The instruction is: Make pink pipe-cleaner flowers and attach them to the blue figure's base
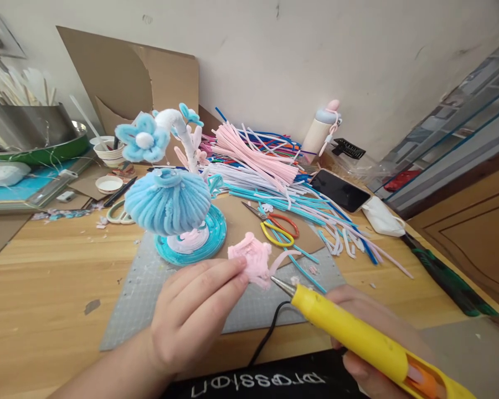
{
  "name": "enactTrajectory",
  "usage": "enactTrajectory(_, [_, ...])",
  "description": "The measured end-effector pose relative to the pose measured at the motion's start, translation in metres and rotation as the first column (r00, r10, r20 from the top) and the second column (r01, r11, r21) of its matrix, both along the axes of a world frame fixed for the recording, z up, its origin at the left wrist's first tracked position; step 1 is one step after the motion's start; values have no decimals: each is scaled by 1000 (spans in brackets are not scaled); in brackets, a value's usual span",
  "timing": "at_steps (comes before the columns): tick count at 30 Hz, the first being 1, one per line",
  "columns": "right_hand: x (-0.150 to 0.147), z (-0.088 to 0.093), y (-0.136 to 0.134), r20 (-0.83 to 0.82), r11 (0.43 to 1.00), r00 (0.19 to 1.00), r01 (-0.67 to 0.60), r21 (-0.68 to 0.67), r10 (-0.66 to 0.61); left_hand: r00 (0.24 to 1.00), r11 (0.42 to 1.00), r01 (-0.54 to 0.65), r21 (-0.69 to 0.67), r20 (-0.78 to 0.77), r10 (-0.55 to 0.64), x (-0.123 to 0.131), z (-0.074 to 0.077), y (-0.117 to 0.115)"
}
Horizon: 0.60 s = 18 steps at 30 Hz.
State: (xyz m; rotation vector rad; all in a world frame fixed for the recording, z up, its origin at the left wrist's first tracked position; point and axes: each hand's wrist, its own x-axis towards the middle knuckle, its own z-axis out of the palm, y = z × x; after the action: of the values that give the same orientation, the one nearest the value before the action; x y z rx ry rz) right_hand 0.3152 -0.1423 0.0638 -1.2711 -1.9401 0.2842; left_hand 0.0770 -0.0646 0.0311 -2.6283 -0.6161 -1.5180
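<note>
Broadly, we face a wooden table (58, 271) bearing a grey mat (128, 316). A fuzzy blue ornament (168, 202) stands at the mat's far left. Near right, our right hand (371, 313) wraps around a yellow glue gun (353, 333). Scissors (269, 223) lie beyond. Over the mat, our left hand (195, 302) pinches a pink fuzzy piece (254, 254) just beside the gun's metal tip (283, 285).

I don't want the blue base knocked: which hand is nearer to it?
Left. The left hand is just in front of the blue base, holding the pink piece; the right hand, on the glue gun, is farther off, to the right.
</note>
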Motion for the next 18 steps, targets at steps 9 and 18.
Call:
enactTrajectory(9, [1, -2, 3, -139, 990, 988, -88, -108, 73, 1000, 1000, -4, -6, 7, 4, 2, -1, 0])
enactTrajectory(18, [-2, 0, 5, -94, 989, 991, -106, -99, 97, 1000, 1000, -3, -4, 20, 3, 2, -1, 0])
